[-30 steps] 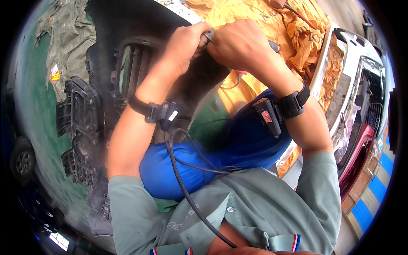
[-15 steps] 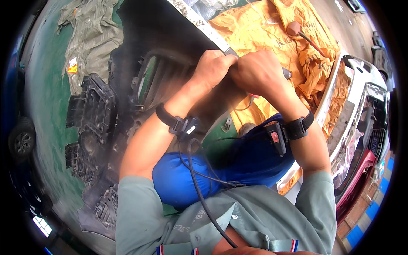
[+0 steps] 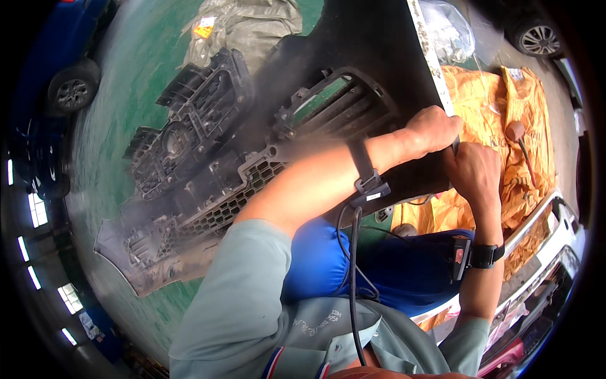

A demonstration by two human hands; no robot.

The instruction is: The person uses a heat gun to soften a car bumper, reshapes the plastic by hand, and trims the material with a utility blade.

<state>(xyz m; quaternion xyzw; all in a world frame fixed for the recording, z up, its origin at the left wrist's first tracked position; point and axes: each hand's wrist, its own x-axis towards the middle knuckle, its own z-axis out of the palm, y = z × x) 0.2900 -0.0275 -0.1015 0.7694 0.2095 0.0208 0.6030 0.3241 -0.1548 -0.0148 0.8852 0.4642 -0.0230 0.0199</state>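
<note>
A large black car bumper (image 3: 363, 41) lies across the view, its inner side up, with a grille opening, honeycomb mesh and black brackets. Its pale, speckled edge (image 3: 430, 57) runs down to where both fists meet. My left hand (image 3: 434, 131) is closed at this edge, its fingers curled in; whatever they grip is hidden. Just below and to the right, my right hand (image 3: 475, 170) is wrapped round a dark tool (image 3: 455, 146), of which only a sliver shows between the hands. The tool's exact kind cannot be made out.
A brown-headed mallet (image 3: 516, 131) with a reddish handle lies on orange-yellow wrapping (image 3: 473, 95). Clear plastic (image 3: 447, 31) is bunched behind. A white bumper (image 3: 536, 252) stands at the right. A grey-green sack (image 3: 252, 25) lies on the green floor; a blue car is parked far left.
My view has turned, so the bumper and both hands appear further right and lower. Both hands stay closed together at the bumper's edge; the tool's end, earlier visible past my right hand, is now hidden.
</note>
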